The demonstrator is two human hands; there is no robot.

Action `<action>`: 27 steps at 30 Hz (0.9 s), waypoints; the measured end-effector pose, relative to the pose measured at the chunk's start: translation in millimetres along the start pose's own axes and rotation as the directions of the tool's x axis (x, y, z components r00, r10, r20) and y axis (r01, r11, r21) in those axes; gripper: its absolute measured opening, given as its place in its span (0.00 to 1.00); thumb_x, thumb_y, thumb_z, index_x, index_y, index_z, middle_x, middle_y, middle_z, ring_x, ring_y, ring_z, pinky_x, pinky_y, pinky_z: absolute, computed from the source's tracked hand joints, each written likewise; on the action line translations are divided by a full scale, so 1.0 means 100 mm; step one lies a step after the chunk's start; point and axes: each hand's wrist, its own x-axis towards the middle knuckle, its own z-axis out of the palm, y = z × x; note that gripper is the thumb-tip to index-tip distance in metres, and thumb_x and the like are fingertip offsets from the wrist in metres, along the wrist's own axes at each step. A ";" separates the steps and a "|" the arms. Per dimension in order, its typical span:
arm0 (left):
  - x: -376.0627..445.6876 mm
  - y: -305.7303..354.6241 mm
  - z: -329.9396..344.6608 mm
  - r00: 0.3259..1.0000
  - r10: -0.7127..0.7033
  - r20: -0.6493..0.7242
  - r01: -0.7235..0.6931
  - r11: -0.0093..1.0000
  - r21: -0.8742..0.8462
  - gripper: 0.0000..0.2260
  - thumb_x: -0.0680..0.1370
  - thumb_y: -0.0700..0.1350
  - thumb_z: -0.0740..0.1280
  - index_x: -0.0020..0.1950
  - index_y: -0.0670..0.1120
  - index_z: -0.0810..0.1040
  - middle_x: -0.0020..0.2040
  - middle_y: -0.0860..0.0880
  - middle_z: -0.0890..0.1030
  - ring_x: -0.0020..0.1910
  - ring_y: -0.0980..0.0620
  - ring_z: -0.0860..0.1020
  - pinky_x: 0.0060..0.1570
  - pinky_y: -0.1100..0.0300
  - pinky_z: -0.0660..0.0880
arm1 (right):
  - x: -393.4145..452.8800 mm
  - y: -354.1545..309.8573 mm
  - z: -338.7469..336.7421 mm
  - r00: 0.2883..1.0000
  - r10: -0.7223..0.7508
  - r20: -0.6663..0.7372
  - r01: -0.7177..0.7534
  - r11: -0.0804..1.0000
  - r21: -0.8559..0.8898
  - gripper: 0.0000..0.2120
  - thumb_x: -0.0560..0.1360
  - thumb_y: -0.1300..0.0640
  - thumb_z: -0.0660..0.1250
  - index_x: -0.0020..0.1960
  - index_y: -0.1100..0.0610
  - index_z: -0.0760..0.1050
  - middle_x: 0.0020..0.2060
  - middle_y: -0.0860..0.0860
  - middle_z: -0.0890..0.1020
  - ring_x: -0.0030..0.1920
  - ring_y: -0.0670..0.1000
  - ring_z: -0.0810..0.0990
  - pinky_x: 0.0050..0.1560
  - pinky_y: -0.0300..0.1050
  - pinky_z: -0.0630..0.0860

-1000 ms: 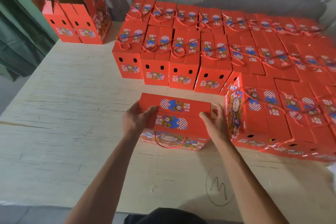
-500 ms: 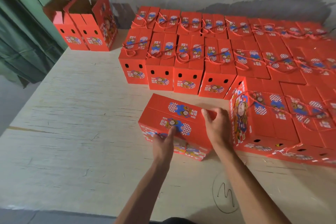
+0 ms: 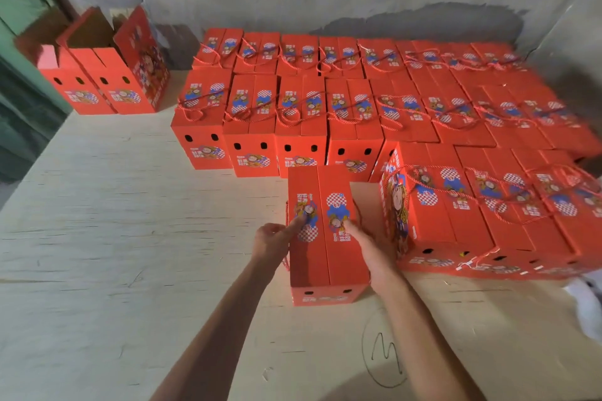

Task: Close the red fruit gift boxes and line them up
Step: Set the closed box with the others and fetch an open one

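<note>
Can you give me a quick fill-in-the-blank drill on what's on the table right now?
1. The box under both hands has its top flaps ____.
2. The right hand rests on the side of that box that faces the ____ row of closed boxes.
3. The boxes with flaps standing open sit at the far ____ corner of the table.
4. A pen scribble on the table is ringed by a drawn ____.

Missing words: closed; nearest; left; circle
</note>
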 end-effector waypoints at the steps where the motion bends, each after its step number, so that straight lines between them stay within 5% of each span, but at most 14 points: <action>1: -0.01 0.00 -0.03 1.000 0.012 0.013 -0.012 1.000 0.001 0.27 0.72 0.65 0.75 0.46 0.39 0.84 0.44 0.41 0.86 0.44 0.43 0.85 0.43 0.49 0.80 | 0.05 0.00 -0.01 1.000 -0.002 -0.016 0.002 0.999 0.033 0.21 0.71 0.39 0.77 0.60 0.47 0.82 0.55 0.40 0.83 0.64 0.50 0.78 0.68 0.50 0.70; 3: -0.04 0.06 -0.05 0.995 0.099 0.013 -0.099 0.995 -0.029 0.23 0.74 0.60 0.75 0.43 0.39 0.82 0.41 0.39 0.84 0.41 0.43 0.81 0.43 0.45 0.79 | 0.05 -0.12 0.02 0.989 -0.077 -0.127 0.081 0.996 0.032 0.15 0.74 0.45 0.76 0.55 0.52 0.83 0.49 0.46 0.85 0.57 0.55 0.82 0.58 0.51 0.77; 5: -0.13 0.20 -0.05 0.976 0.214 0.026 -0.211 0.974 -0.088 0.17 0.76 0.56 0.75 0.39 0.43 0.81 0.41 0.39 0.84 0.42 0.43 0.82 0.48 0.40 0.80 | -0.03 -0.29 0.08 0.932 -0.294 -0.215 0.279 0.955 -0.097 0.12 0.77 0.45 0.72 0.42 0.53 0.81 0.35 0.40 0.83 0.44 0.52 0.82 0.40 0.43 0.74; 9: -0.31 0.67 -0.02 0.868 0.493 0.057 -0.487 0.869 -0.092 0.17 0.83 0.55 0.67 0.37 0.50 0.84 0.33 0.53 0.82 0.33 0.56 0.77 0.39 0.58 0.73 | -0.21 -0.67 0.37 0.831 -0.556 0.008 0.545 0.812 -0.209 0.16 0.82 0.44 0.64 0.43 0.52 0.83 0.37 0.45 0.86 0.35 0.41 0.83 0.32 0.31 0.73; 11: -0.37 0.89 -0.03 0.801 0.596 0.059 -0.591 0.803 -0.075 0.19 0.86 0.51 0.62 0.42 0.45 0.85 0.34 0.52 0.83 0.32 0.58 0.78 0.36 0.65 0.73 | -0.30 -0.81 0.56 0.855 -0.502 0.128 0.518 0.834 -0.189 0.20 0.84 0.44 0.59 0.46 0.52 0.85 0.39 0.50 0.87 0.38 0.44 0.85 0.38 0.32 0.78; 13: -0.36 0.98 -0.08 0.765 0.642 0.049 -0.643 0.766 0.002 0.17 0.86 0.48 0.61 0.45 0.42 0.85 0.37 0.50 0.84 0.36 0.55 0.82 0.37 0.60 0.77 | -0.35 -0.89 0.66 0.914 -0.373 0.160 0.392 0.914 -0.108 0.27 0.85 0.39 0.55 0.44 0.52 0.86 0.39 0.52 0.88 0.42 0.47 0.87 0.52 0.42 0.82; 17: -0.33 0.95 -0.12 0.730 0.660 0.175 -0.681 0.722 0.120 0.12 0.86 0.42 0.62 0.50 0.39 0.83 0.48 0.45 0.81 0.47 0.47 0.82 0.48 0.47 0.80 | -0.36 -0.99 0.63 0.934 -0.246 0.261 0.279 0.955 -0.100 0.37 0.77 0.27 0.58 0.44 0.59 0.86 0.38 0.55 0.88 0.41 0.51 0.88 0.50 0.45 0.82; 19: -0.34 0.95 -0.05 0.696 0.678 0.238 -0.715 0.687 0.134 0.12 0.86 0.40 0.60 0.48 0.40 0.80 0.42 0.50 0.80 0.40 0.52 0.79 0.41 0.51 0.77 | -0.33 -1.08 0.59 0.940 -0.291 0.176 0.315 0.940 -0.129 0.33 0.74 0.30 0.68 0.40 0.62 0.83 0.32 0.53 0.85 0.33 0.49 0.84 0.42 0.44 0.79; 23: -0.31 0.95 0.17 0.692 0.707 0.142 -0.719 0.661 0.215 0.17 0.87 0.48 0.59 0.41 0.45 0.77 0.30 0.55 0.77 0.29 0.55 0.74 0.32 0.54 0.68 | -0.22 -1.36 0.52 0.919 -0.383 -0.096 0.382 0.924 -0.033 0.22 0.74 0.48 0.75 0.28 0.56 0.71 0.25 0.54 0.72 0.28 0.50 0.69 0.33 0.45 0.65; 25: -0.29 0.86 0.27 0.712 0.682 0.167 -0.701 0.678 0.221 0.15 0.86 0.47 0.59 0.42 0.45 0.77 0.33 0.55 0.76 0.31 0.53 0.73 0.33 0.51 0.70 | -0.17 -1.48 0.41 0.911 -0.381 -0.157 0.383 0.923 -0.014 0.18 0.75 0.50 0.72 0.35 0.61 0.74 0.30 0.57 0.71 0.30 0.50 0.68 0.31 0.44 0.63; 27: -0.26 0.77 0.36 0.723 0.663 0.193 -0.690 0.683 0.239 0.11 0.86 0.44 0.60 0.55 0.41 0.80 0.47 0.49 0.81 0.45 0.48 0.79 0.47 0.47 0.78 | -0.14 -1.56 0.33 0.908 -0.386 -0.161 0.395 0.919 0.022 0.21 0.76 0.51 0.70 0.41 0.71 0.75 0.31 0.56 0.72 0.29 0.51 0.70 0.32 0.45 0.66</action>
